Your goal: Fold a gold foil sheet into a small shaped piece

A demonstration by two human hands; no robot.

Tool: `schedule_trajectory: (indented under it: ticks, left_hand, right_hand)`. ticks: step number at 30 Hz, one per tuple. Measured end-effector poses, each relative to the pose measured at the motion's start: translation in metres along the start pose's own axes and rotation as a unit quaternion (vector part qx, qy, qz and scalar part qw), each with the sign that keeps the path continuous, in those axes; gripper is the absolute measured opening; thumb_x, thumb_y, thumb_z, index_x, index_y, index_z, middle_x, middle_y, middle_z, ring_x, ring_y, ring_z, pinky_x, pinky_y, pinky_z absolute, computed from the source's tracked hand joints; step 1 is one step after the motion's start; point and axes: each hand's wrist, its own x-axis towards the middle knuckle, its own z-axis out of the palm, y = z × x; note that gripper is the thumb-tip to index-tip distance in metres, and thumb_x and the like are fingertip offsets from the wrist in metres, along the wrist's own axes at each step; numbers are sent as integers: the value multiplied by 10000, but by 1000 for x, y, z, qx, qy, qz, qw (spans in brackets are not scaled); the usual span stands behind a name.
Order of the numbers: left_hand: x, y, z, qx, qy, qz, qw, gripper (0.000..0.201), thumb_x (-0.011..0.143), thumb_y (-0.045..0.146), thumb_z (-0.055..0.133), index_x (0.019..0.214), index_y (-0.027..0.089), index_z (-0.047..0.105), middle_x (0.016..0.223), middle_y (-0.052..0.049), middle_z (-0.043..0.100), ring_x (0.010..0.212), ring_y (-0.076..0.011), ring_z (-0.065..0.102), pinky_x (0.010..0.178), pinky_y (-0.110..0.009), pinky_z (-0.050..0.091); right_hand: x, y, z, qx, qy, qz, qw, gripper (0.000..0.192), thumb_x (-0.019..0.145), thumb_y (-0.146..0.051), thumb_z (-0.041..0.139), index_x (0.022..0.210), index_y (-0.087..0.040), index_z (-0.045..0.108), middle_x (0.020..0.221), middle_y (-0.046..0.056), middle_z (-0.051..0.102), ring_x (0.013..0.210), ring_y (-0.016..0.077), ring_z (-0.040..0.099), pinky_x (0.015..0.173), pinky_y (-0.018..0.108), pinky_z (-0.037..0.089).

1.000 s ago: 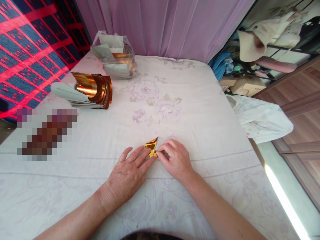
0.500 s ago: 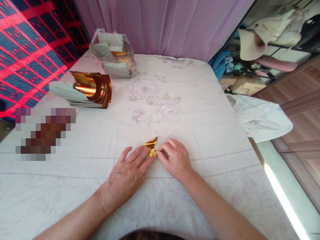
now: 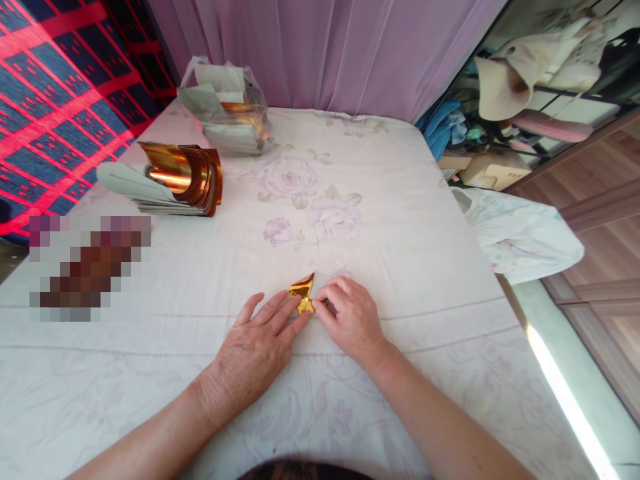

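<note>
A small folded piece of gold foil paper [image 3: 303, 292] lies on the pale floral cloth [image 3: 350, 220] in front of me. My left hand [image 3: 255, 350] lies flat with its fingers spread, the fingertips pressing the lower left edge of the gold piece. My right hand [image 3: 353, 319] is curled beside it, its fingertips pinching the gold piece's lower right corner. Part of the paper is hidden under my fingers.
A stack of curled gold and white sheets [image 3: 173, 180] lies at the left. Behind it stands a clear plastic bag of more sheets [image 3: 227, 110]. A purple curtain [image 3: 325, 47] hangs at the back. A white cloth [image 3: 520, 237] drapes off the right edge. A blurred patch [image 3: 87, 267] is at the left.
</note>
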Motion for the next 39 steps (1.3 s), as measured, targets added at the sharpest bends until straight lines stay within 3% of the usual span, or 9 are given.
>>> schedule_trajectory:
  ticks: [20,31,39]
  left_hand:
    - [2,5,3,38,19,17,999,436,889,147,459,1310,181,566,1376,-92,582,1270,-270,506,1100,-497,300]
    - [0,5,4,41,15,16,999,395,902,157,445,1264,191,598,1362,-95,595,1274,-266,507,1087,-507,307]
    - [1,7,5,66,17,29,997,418,876,161,488,1285,170,575,1359,-114,592,1279,-282,495,1094,-510,291]
  right_hand:
    - [0,0,-4,10,-30,9,999,76,804,-241,689,791,-215,619,823,22,626,801,189,597,732,323,433]
    - [3,16,-8,111,-56,-10,992,134,845,-96,579,788,-217,584,821,13,622,807,169,588,740,297,448]
    - [2,9,-6,57,-57,-9,997,53,827,-182,645,839,-213,604,869,34,615,843,198,586,771,337,456]
